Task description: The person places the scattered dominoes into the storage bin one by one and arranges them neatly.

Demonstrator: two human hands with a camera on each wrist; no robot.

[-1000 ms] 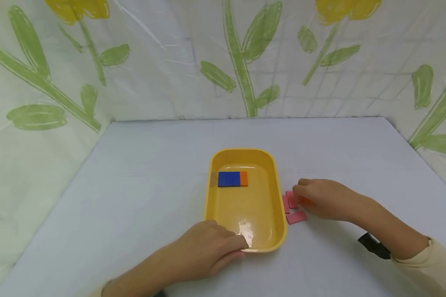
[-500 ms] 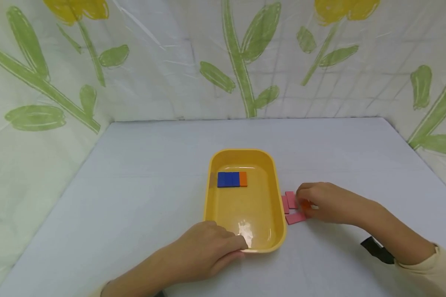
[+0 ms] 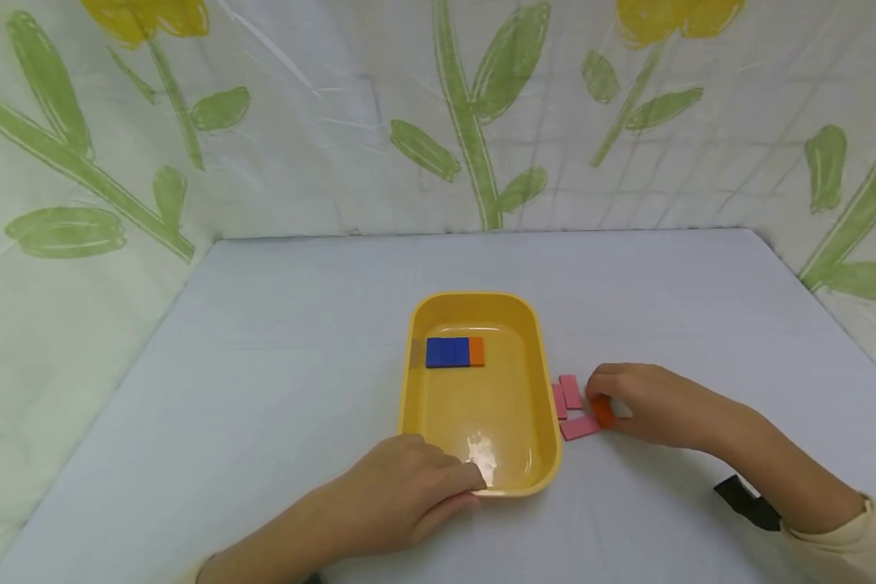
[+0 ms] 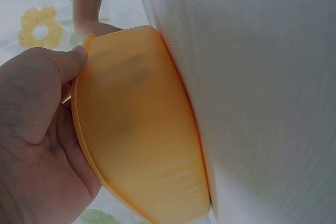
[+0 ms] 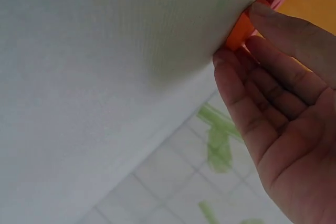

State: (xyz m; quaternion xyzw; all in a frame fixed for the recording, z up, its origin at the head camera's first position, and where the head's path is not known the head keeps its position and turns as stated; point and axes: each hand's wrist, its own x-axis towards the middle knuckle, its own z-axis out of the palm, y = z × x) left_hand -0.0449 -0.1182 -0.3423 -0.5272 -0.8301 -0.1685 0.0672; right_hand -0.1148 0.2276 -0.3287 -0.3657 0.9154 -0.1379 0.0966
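Observation:
A yellow rectangular tray (image 3: 482, 454) lies at the middle of the table. My left hand (image 3: 409, 491) holds its near rim, fingers inside; the left wrist view shows the tray's outer wall (image 4: 136, 119) beside the hand (image 4: 42, 119). Inside, near the far left, several blue tiles (image 3: 448, 353) and an orange tile (image 3: 477, 352) sit edge to edge in a row. Right of the tray, my right hand (image 3: 657, 405) pinches another orange tile (image 3: 602, 412) between thumb and fingers, low over the table. This tile (image 5: 241, 31) appears tilted in the right wrist view.
Three pink tiles (image 3: 580, 427) lie on the table against or close to the tray's right side. The white tabletop (image 3: 263, 365) extends around the tray. A pale sheet with painted flowers (image 3: 299, 122) hangs behind and along both sides.
My right hand has drawn slightly right and toward me, and the orange tile in it shows more fully. The left hand and tray stay in place.

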